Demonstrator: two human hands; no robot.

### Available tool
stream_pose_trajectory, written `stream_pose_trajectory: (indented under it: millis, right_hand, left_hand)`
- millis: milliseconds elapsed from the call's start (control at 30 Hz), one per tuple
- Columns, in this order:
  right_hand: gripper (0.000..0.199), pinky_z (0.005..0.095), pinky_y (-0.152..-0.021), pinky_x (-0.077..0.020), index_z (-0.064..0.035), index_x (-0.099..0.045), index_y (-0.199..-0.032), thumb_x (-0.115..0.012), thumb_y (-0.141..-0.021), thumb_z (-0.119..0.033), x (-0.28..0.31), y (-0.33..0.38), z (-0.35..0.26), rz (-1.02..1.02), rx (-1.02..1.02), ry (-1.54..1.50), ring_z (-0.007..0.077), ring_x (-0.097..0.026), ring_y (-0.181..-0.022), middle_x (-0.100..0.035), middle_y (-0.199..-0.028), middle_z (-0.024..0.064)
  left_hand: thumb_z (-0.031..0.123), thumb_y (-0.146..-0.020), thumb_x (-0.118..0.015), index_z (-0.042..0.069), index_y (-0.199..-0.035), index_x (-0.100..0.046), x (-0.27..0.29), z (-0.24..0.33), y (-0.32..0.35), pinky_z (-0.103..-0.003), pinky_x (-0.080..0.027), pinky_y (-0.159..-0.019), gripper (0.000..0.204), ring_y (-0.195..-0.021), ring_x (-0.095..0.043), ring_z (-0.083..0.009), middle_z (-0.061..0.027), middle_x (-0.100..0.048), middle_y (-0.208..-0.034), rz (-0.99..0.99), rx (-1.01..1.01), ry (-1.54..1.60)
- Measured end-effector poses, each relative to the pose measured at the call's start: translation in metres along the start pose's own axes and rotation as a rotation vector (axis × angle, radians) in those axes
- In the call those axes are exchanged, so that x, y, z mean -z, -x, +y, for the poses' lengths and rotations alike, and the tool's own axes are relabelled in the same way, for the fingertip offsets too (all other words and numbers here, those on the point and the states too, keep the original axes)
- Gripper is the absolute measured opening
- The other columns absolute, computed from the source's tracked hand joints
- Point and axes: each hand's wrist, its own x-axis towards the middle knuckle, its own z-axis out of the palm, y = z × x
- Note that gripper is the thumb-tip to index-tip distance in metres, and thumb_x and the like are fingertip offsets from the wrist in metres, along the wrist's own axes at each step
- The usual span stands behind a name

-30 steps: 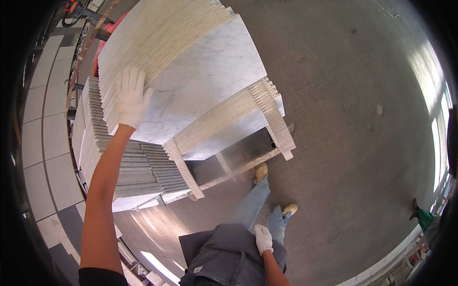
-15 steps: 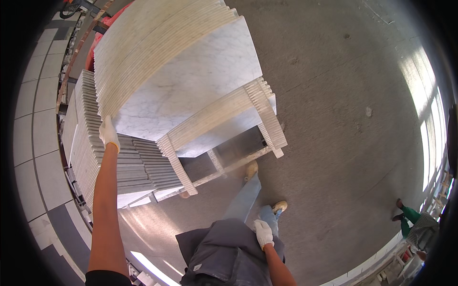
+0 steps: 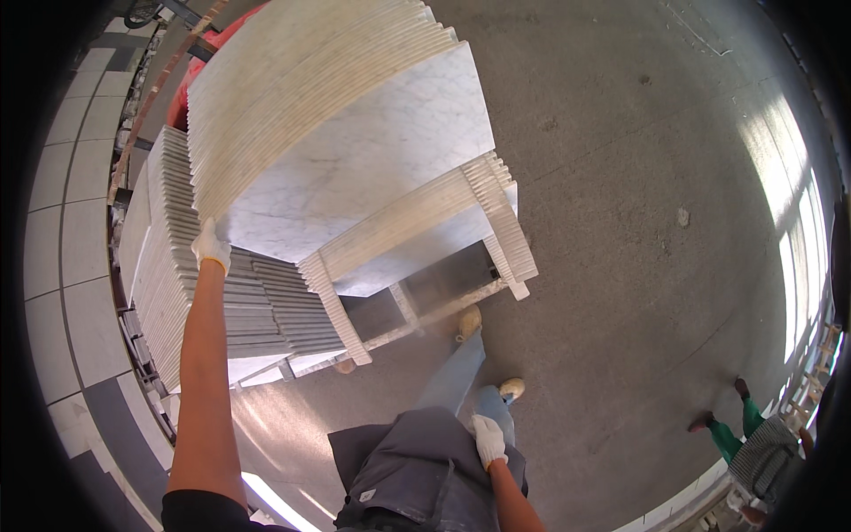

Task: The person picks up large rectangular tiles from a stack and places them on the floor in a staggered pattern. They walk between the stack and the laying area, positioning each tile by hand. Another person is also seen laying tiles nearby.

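Observation:
My left hand [image 3: 211,246], in a white glove, reaches forward to the lower left corner of the front marble slab [image 3: 363,160]. Its fingers are closed at the slab's edge. This grey-veined white slab leans at the front of a thick row of upright slabs [image 3: 301,84]. My right hand [image 3: 489,441], gloved too, hangs low beside my dark apron [image 3: 408,474], apart from the stone. The back of that hand faces up and hides its fingers.
Narrow ridged stone strips [image 3: 332,310] and a lower marble piece [image 3: 399,244] sit below the slabs on a frame [image 3: 403,306]. More slabs [image 3: 164,266] stand at left, beside a tiled strip [image 3: 84,239]. A person in green trousers [image 3: 727,439] is at far right.
The stack sits slightly farther right in the picture as my view shifts. My left hand stays at the slab's corner. The person at far right has moved leftward, legs apart.

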Motion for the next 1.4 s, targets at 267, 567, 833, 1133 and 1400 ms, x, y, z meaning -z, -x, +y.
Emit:
stream_pose_trajectory:
  millis: [267, 567, 833, 1133, 1400]
  right_hand:
    - [0.039, 0.0311, -0.091, -0.0525, 0.0002, -0.064, -0.126, -0.062, -0.098, -0.027, -0.006, -0.004, 0.033, -0.080, 0.017, 0.000, 0.0183, -0.068, -0.098, -0.070, -0.110, 0.0104]
    - [0.039, 0.0338, -0.085, -0.0570, 0.0024, -0.062, -0.125, -0.062, -0.098, -0.025, -0.020, 0.033, 0.088, 0.039, -0.215, -0.307, 0.0216, -0.069, -0.092, -0.069, -0.106, 0.0119]
    - [0.038, 0.0319, -0.086, -0.0562, 0.0024, -0.062, -0.126, -0.060, -0.099, -0.024, -0.030, 0.038, 0.127, 0.130, -0.165, -0.142, 0.0201, -0.070, -0.092, -0.070, -0.103, 0.0113]
    - [0.039, 0.0316, -0.087, -0.0557, 0.0023, -0.061, -0.128, -0.061, -0.099, -0.024, -0.040, 0.044, 0.158, 0.089, -0.032, -0.209, 0.0191, -0.069, -0.092, -0.070, -0.104, 0.0101]
    - [0.036, 0.0308, -0.081, -0.0570, 0.0015, -0.063, -0.124, -0.061, -0.099, -0.024, -0.049, 0.045, 0.173, 0.133, -0.099, -0.351, 0.0175, -0.068, -0.087, -0.069, -0.100, 0.0089]
  left_hand:
    - [0.024, -0.082, -0.082, 0.003, -0.116, -0.060, -0.003, -0.009, -0.023, -0.041, -0.044, -0.058, 0.046, -0.074, -0.054, -0.0198, -0.0085, -0.062, -0.099, -0.040, -0.056, 0.089]
    - [0.017, -0.081, -0.081, 0.001, -0.119, -0.058, -0.007, 0.000, -0.003, -0.049, -0.051, -0.086, 0.048, -0.101, -0.063, -0.0292, -0.0127, -0.065, -0.117, -0.019, -0.034, 0.160]
    - [0.022, -0.089, -0.073, 0.005, -0.131, -0.057, 0.006, 0.001, 0.018, -0.062, -0.040, -0.102, 0.047, -0.119, -0.055, -0.0327, -0.0138, -0.056, -0.134, -0.181, -0.090, 0.026]
    - [0.061, -0.093, -0.052, -0.002, -0.110, -0.070, 0.020, 0.026, 0.118, -0.045, -0.043, -0.102, 0.068, -0.117, -0.055, -0.0431, -0.0280, -0.060, -0.122, -0.187, -0.996, -1.205]
    - [0.061, -0.088, -0.061, 0.001, -0.112, -0.064, -0.071, 0.053, 0.182, -0.050, -0.047, -0.094, 0.065, -0.111, -0.060, -0.0423, -0.0243, -0.063, -0.117, -0.470, -0.982, -1.520]
